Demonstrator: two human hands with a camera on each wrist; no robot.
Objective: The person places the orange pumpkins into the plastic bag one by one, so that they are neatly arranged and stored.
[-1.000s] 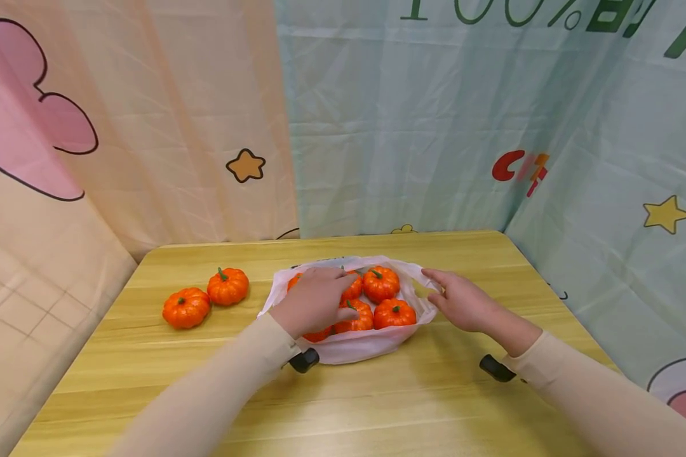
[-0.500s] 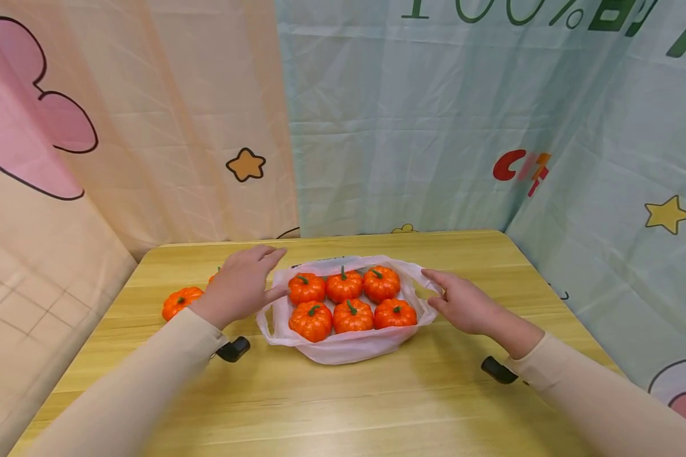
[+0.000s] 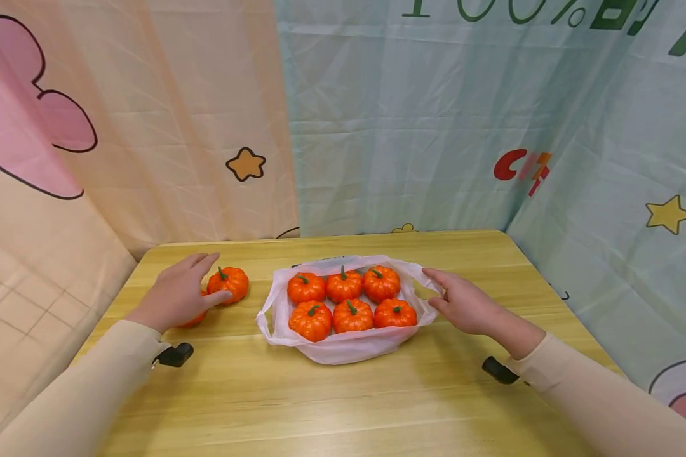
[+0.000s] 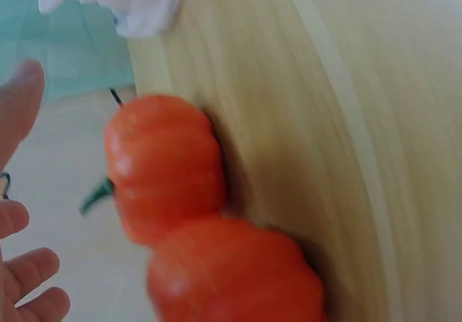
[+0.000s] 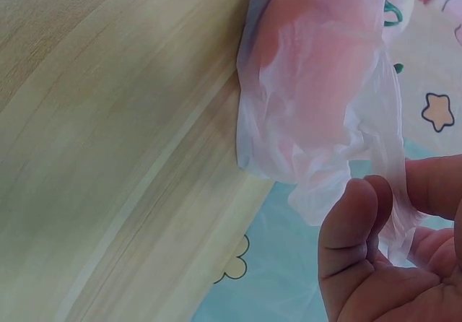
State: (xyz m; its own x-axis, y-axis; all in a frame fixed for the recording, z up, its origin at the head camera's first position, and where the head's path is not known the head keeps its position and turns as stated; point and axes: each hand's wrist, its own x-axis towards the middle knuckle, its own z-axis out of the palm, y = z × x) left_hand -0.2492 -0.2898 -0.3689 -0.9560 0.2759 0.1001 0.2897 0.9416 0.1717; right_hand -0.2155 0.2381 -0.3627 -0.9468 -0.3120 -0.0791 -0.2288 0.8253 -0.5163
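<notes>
My left hand (image 3: 177,292), fingers apart and holding nothing, hovers by two small orange pumpkins at the table's left. The farther pumpkin (image 3: 231,285) shows its green stem; the nearer pumpkin (image 4: 234,271) is mostly hidden behind the hand in the head view. At the middle, a white plastic bag (image 3: 343,350) lies with its mouth spread wide. Inside it sit several like pumpkins (image 3: 352,315) in two rows of three. My right hand (image 3: 469,304) grips the bag's right handle (image 5: 390,120) between thumb and fingers, drawing it outward.
The wooden table (image 3: 331,412) extends in front of the bag. Printed cloth curtains (image 3: 377,139) stand along its back and sides. The bag's left handle loop (image 3: 265,320) lies loose on the pumpkin side.
My left hand has moved left from over the bag to the two pumpkins outside it, uncovering the ones in the bag. The right hand stays at the handle.
</notes>
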